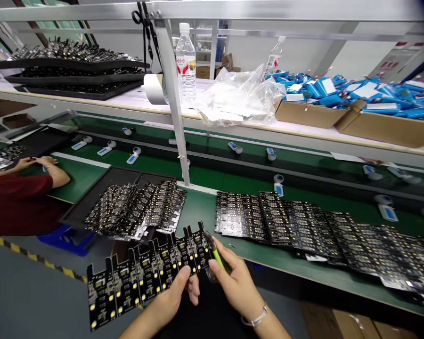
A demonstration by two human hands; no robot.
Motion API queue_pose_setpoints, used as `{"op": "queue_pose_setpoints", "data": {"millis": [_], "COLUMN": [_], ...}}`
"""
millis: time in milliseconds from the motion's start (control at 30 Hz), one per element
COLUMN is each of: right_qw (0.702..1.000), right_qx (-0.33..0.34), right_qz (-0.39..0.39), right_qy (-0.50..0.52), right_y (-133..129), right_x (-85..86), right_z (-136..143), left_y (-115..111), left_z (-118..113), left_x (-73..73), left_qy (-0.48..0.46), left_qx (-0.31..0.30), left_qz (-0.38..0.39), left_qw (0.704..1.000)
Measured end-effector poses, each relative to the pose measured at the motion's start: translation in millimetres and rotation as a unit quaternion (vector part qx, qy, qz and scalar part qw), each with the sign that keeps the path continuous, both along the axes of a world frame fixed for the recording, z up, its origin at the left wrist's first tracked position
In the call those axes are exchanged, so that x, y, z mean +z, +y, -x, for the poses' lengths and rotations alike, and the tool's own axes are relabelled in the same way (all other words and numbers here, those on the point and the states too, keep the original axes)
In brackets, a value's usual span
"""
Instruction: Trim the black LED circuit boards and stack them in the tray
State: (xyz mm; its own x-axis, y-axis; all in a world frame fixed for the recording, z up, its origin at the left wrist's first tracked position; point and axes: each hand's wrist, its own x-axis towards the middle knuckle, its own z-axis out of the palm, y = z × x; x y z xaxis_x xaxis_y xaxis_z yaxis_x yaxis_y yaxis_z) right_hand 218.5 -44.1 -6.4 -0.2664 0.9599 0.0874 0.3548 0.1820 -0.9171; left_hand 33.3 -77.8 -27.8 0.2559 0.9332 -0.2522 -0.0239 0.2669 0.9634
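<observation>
A black circuit board panel [151,270], dotted with yellow-white LEDs and notched along its top edge, is tilted in front of me. My left hand [178,287] grips its lower edge near the right end, thumb on the face. In my right hand [233,278] is a pair of cutting pliers [215,252] with light green handles. Their metal jaws are at the panel's right end; whether they touch it I cannot tell. A heap of similar panels [137,207] lies behind on a black tray [88,197]. More panels [286,221] are stacked in an overlapping row on the right.
A metal post [176,108] rises from the bench just ahead. Small white-and-blue devices [134,155] sit on the green conveyor [212,176]. The shelf holds a water bottle [186,66] and cardboard boxes [307,113] of blue packs. A co-worker's arm [56,174] is at left.
</observation>
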Motion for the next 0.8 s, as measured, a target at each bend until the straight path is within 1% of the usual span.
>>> {"op": "queue_pose_setpoints", "data": {"millis": [67,133,167,200,300,333,367,433,467,500,600,633,667,733,767,800], "right_qw": [0.996,0.984,0.980,0.983,0.997,0.996,0.993,0.974,0.966,0.965,0.980,0.980,0.976,0.962,0.959,0.963], "right_qx": [-0.040,-0.085,-0.092,-0.082,0.000,0.005,-0.009,-0.069,-0.088,-0.086,-0.006,0.001,-0.012,-0.061,-0.073,-0.064], "right_qz": [-0.027,-0.057,-0.065,-0.064,-0.032,-0.029,-0.032,-0.053,-0.062,-0.068,-0.077,-0.078,-0.080,-0.085,-0.082,-0.071], "right_qy": [-0.071,-0.149,-0.162,-0.152,-0.076,-0.083,-0.116,-0.207,-0.235,-0.240,-0.183,-0.183,-0.202,-0.252,-0.260,-0.250], "right_y": [-4,-8,-9,-9,-10,-10,-11,-13,-14,-15,-16,-16,-17,-18,-19,-19], "right_x": [-1.9,-4.4,-5.8,-7.3,-12.0,-13.8,-15.6,-19.1,-20.7,-22.0,-24.9,-25.7,-26.3,-27.1,-27.4,-27.5], "right_z": [1,1,0,-1,-4,-5,-6,-6,-7,-7,-9,-10,-10,-10,-11,-11], "left_y": [0,1,1,0,0,0,0,0,0,0,2,3,3,4,5,5], "left_z": [-2,-3,-4,-4,-4,-4,-4,-4,-5,-5,-7,-8,-8,-9,-9,-10], "left_x": [1.5,2.2,2.0,1.4,-2.8,-4.7,-6.8,-10.6,-12.0,-13.1,-13.9,-13.6,-13.4,-13.4,-13.8,-14.3], "left_qy": [0.019,0.036,0.038,0.035,0.022,0.022,0.024,0.028,0.028,0.025,0.016,0.016,0.016,0.019,0.021,0.023], "left_qx": [0.001,0.006,0.009,0.013,0.025,0.027,0.030,0.031,0.034,0.040,0.054,0.062,0.068,0.080,0.085,0.090], "left_qz": [0.001,-0.001,-0.003,-0.004,0.001,0.006,0.009,0.015,0.018,0.020,0.027,0.032,0.038,0.046,0.048,0.047], "left_qw": [1.000,0.999,0.999,0.999,0.999,0.999,0.999,0.999,0.999,0.999,0.998,0.997,0.997,0.996,0.995,0.995]}}
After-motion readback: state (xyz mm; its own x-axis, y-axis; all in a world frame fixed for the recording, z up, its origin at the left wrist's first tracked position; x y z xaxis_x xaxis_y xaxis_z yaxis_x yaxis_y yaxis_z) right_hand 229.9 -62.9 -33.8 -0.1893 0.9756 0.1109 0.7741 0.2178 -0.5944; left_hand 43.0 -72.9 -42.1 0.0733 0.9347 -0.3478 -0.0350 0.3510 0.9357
